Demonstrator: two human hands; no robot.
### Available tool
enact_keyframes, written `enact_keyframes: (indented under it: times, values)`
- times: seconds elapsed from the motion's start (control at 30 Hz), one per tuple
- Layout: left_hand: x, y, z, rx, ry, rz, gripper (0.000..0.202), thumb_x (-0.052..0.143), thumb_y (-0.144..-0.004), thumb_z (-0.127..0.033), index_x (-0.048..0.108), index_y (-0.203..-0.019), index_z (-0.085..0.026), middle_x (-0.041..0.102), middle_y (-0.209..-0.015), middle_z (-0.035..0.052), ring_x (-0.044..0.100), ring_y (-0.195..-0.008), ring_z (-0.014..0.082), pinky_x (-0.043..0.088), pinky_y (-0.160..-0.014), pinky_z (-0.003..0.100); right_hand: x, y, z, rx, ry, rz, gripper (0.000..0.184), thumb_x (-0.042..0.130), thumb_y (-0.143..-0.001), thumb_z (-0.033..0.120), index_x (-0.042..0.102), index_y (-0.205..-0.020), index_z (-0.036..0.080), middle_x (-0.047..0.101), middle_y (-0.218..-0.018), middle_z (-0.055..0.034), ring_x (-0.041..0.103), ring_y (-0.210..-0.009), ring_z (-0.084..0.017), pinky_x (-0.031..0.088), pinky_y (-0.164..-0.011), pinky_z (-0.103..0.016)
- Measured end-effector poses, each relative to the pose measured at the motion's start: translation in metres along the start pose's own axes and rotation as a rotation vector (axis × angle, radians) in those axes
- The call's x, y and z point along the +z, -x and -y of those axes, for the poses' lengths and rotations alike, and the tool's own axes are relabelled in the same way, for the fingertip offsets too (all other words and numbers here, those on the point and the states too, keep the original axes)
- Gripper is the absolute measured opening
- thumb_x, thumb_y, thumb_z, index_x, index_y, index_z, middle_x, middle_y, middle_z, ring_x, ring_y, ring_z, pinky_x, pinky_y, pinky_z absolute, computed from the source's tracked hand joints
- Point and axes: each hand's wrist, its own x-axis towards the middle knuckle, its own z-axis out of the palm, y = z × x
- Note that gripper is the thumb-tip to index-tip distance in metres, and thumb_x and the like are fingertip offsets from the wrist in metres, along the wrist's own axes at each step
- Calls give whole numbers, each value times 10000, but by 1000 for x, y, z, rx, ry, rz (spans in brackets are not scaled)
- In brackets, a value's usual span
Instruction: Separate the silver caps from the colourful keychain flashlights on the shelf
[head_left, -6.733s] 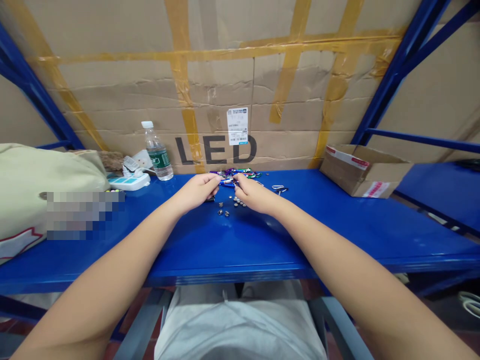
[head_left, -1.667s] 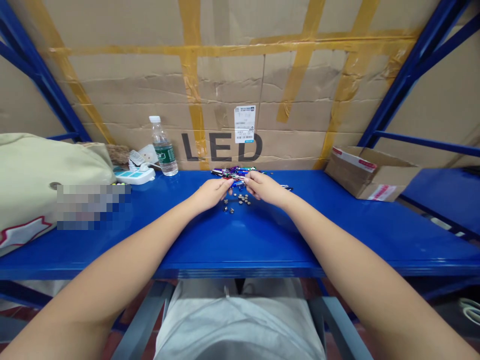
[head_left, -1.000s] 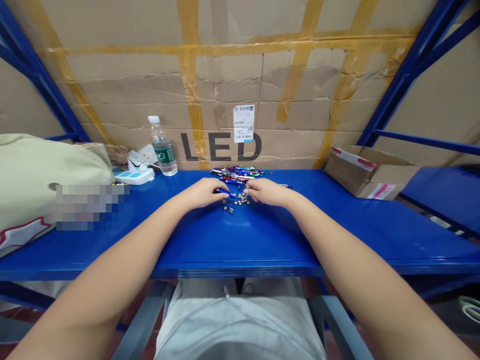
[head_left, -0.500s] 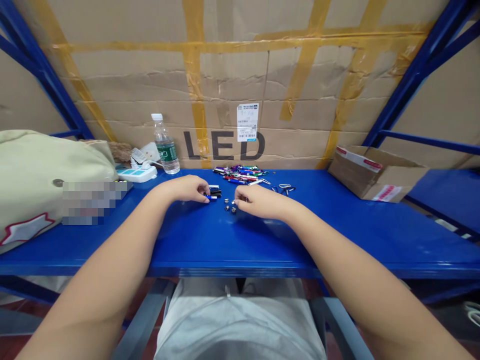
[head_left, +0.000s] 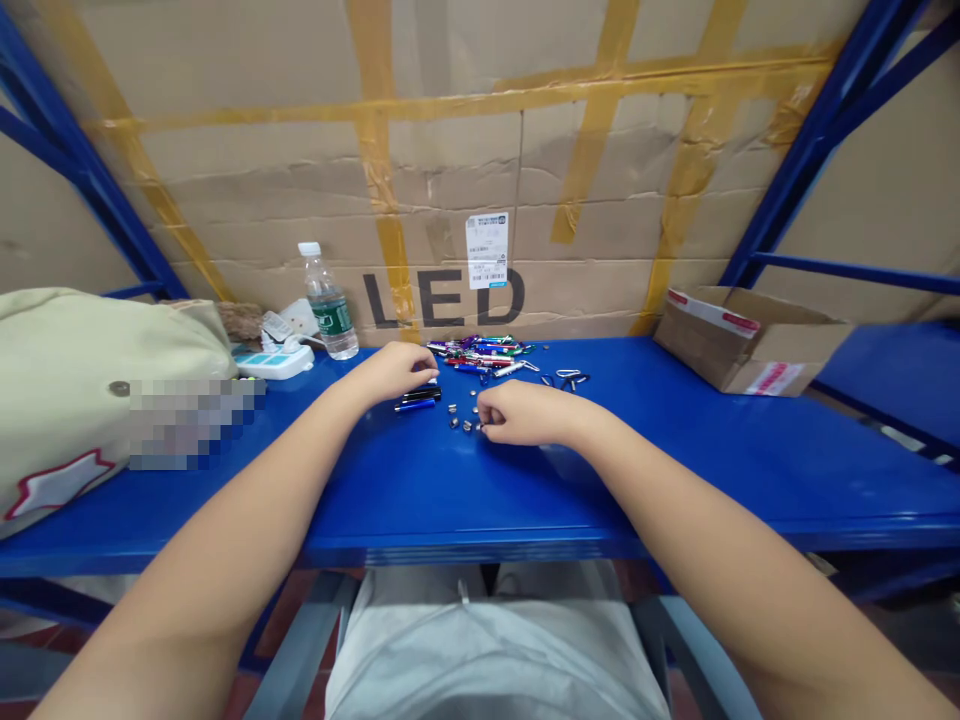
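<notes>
My left hand (head_left: 399,370) is over a row of short pen-like tubes, its fingers curled down on a silver tube (head_left: 433,380), mostly hidden under the fingertips. Just in front of that lie a black tube (head_left: 424,394) and a blue tube (head_left: 415,405), side by side. My right hand (head_left: 517,411) rests to the right with its fingers curled in, their tips at a small metal piece (head_left: 480,427); the fingers hide part of it. Several like pieces (head_left: 453,423) lie scattered to its left, between my hands.
Behind my hands lies a pile of coloured metallic pens or flashlights (head_left: 484,352), with carabiner clips (head_left: 568,380) to the right. A water bottle (head_left: 331,310), power strip (head_left: 276,361) and pale bag (head_left: 90,350) stand left. An open cardboard box (head_left: 739,345) sits right on the blue table (head_left: 465,495).
My left hand has moved off the blue tube to the silver one behind it. My right hand has shifted slightly right and nearer to me, uncovering a small metal piece. The view has tilted slightly.
</notes>
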Motion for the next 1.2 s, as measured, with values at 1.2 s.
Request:
enact_keyframes:
  times: [1.2]
  values:
    - [6, 5, -46, 185, 28, -320, 297, 415, -940, -286, 581, -1154, -165, 654, -1135, 97, 604, -1045, 220, 462, -934, 363, 2, -22, -28, 28, -758, -249, 141, 418, -949, 219, 528, -1025, 173, 634, -868, -20, 535, -538, -61, 387, -434, -176]
